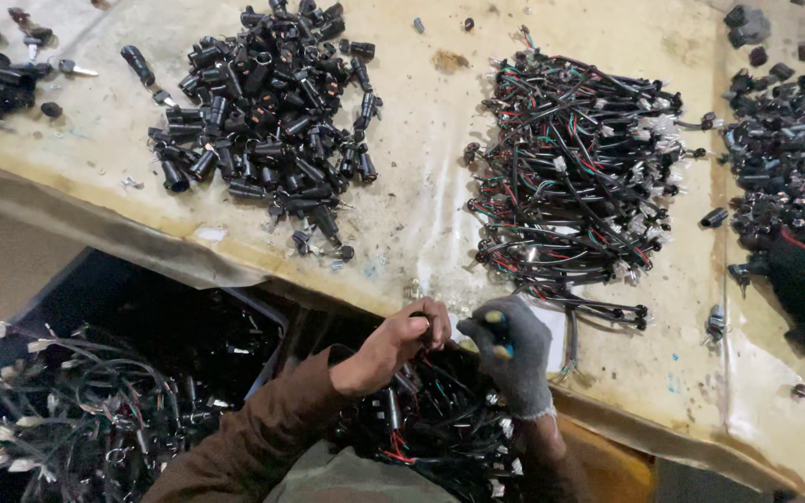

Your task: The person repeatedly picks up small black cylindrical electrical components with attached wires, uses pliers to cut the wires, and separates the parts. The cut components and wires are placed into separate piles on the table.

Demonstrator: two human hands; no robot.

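The bare left hand [401,340] is curled, fingertips pinching a small dark part [424,326] at the near edge of the tabletop [421,200]. Just beside it at 3 o'clock, the right hand [511,352], in a grey knit glove, is closed around a yellow-and-blue tool handle [498,328]. Below both hands lies a heap of wired assemblies [430,424]. At 12 o'clock from the hands the stained, yellowish tabletop carries a pile of black cylinders [267,112]; at 1 o'clock sits a tangle of red, green and black wire harnesses [575,172]. More black parts [794,163] crowd the right edge. At 9 o'clock, lower down, a dark bin [267,317] holds more harnesses.
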